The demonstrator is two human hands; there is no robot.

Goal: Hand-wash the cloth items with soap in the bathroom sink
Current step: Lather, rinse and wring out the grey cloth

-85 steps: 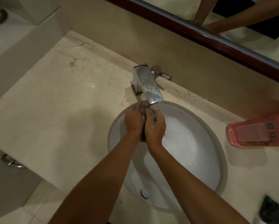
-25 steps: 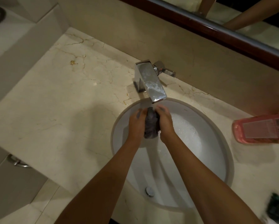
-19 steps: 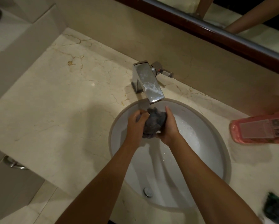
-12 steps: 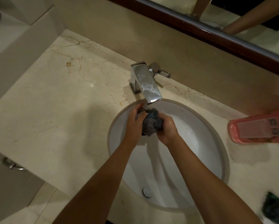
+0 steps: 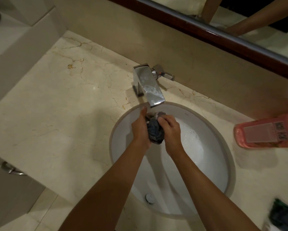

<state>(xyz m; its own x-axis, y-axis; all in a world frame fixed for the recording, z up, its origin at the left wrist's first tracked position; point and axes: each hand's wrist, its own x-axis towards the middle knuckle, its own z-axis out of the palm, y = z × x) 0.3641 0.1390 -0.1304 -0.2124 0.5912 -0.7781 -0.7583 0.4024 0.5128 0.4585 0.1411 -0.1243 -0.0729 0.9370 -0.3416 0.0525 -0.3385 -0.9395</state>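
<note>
A small dark grey cloth (image 5: 155,130), wet and bunched into a wad, is held just under the spout of the chrome faucet (image 5: 148,85), over the white oval sink (image 5: 211,174). My left hand (image 5: 140,129) grips the wad from the left side. My right hand (image 5: 170,129) grips it from the right, fingers curled over its top. White soap foam (image 5: 190,140) lies in the basin to the right of my hands. Whether water is running I cannot tell.
A pink soap bottle (image 5: 266,132) lies on its side on the marble counter (image 5: 56,114) right of the sink. A dark green object (image 5: 283,215) sits at the lower right corner. The drain (image 5: 150,198) is near the basin's front. A mirror runs along the back wall.
Both hands have kept kneading the cloth under the spout; it went from a stretched strip to a tight ball, and my right hand's fingers have curled over its top.
</note>
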